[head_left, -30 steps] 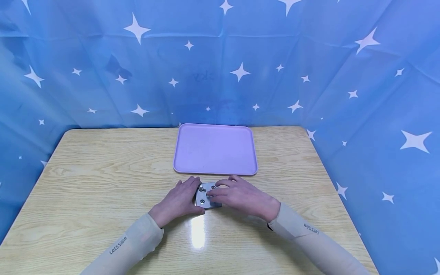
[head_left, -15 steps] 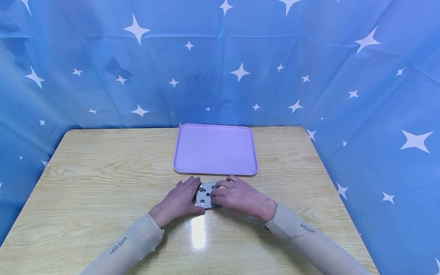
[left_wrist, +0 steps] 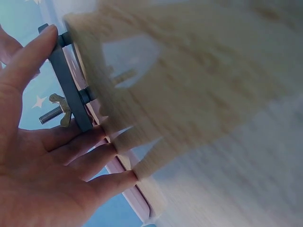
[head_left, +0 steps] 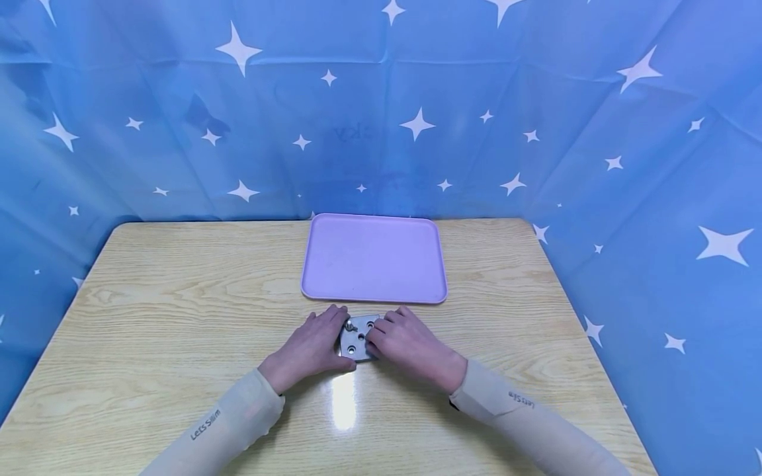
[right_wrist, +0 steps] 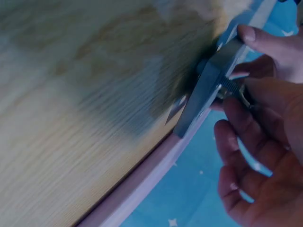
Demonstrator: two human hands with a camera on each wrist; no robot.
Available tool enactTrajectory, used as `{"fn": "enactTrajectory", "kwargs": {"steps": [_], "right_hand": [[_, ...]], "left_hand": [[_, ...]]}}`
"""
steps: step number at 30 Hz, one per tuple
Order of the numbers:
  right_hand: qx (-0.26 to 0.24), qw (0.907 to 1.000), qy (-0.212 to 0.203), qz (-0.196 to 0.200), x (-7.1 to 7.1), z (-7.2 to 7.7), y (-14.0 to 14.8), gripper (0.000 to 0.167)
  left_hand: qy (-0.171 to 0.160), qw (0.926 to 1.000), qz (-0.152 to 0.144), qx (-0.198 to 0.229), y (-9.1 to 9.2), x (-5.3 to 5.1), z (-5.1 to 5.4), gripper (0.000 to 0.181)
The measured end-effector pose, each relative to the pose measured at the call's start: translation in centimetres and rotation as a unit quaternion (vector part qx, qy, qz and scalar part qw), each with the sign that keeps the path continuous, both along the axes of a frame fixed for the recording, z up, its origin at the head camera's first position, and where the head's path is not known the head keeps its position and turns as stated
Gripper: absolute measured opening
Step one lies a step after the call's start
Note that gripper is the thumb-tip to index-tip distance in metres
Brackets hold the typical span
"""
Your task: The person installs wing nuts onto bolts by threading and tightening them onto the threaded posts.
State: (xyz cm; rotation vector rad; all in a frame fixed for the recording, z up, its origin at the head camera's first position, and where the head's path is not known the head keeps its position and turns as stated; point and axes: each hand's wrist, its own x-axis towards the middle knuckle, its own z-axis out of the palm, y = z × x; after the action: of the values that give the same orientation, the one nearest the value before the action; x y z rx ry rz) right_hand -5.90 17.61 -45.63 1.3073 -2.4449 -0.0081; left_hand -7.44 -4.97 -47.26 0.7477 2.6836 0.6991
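Note:
A grey metal plate (head_left: pixel 360 342) with several holes stands a little off the wooden table on short feet, as the left wrist view shows. My left hand (head_left: pixel 315 344) holds its left side, thumb at the near edge and fingers at the far edge. At the plate's far left corner a brass-coloured wing nut (left_wrist: pixel 60 109) sits on a threaded bolt (left_wrist: pixel 50 115). My right hand (head_left: pixel 411 344) is over the plate's right side, its curled thumb and fingers pinching a wing nut (right_wrist: pixel 244 97) on a threaded stud, largely hidden by the fingers.
A purple tray (head_left: pixel 374 258) lies just beyond the plate at the table's back edge. The wooden table (head_left: pixel 178 291) extends to both sides. A blue curtain (head_left: pixel 286 99) with white stars hangs behind and to the sides.
My right hand has rotated and its fingers have curled in tighter at the plate's right side, uncovering the centre hole. The left hand and plate stay put.

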Motion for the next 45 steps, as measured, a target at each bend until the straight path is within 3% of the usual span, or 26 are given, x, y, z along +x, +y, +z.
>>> {"fn": "enactTrajectory", "kwargs": {"steps": [6,9,12,18,27,40,45], "right_hand": [[-0.009,0.9992,-0.022,-0.032,0.3,0.0,-0.3,0.015],[-0.007,0.9975,-0.059,-0.038,0.3,0.5,-0.1,0.028],[-0.001,0.994,-0.107,-0.021,0.2,1.3,0.4,0.042],[0.048,0.9862,-0.152,0.044,-0.3,2.2,1.4,0.041],[0.06,0.9887,-0.102,0.091,-0.4,1.9,1.9,0.033],[0.098,0.9898,-0.06,0.084,-0.6,1.6,1.9,0.029],[0.08,0.9933,-0.031,0.078,-0.6,1.2,1.6,0.015]], "left_hand": [[0.007,1.0,-0.004,0.0,0.0,0.0,0.0,0.094],[0.012,0.9999,-0.008,0.001,-0.1,0.1,-0.1,0.094],[0.014,0.9999,-0.008,0.001,-0.1,0.0,-0.1,0.093],[0.009,0.9999,-0.005,0.0,-0.1,-0.1,-0.1,0.093],[0.007,1.0,-0.002,-0.001,-0.1,0.0,-0.1,0.093],[0.012,0.9999,-0.004,-0.001,0.0,0.0,-0.1,0.092],[0.005,1.0,0.0,0.001,0.1,0.0,0.0,0.093]]}}
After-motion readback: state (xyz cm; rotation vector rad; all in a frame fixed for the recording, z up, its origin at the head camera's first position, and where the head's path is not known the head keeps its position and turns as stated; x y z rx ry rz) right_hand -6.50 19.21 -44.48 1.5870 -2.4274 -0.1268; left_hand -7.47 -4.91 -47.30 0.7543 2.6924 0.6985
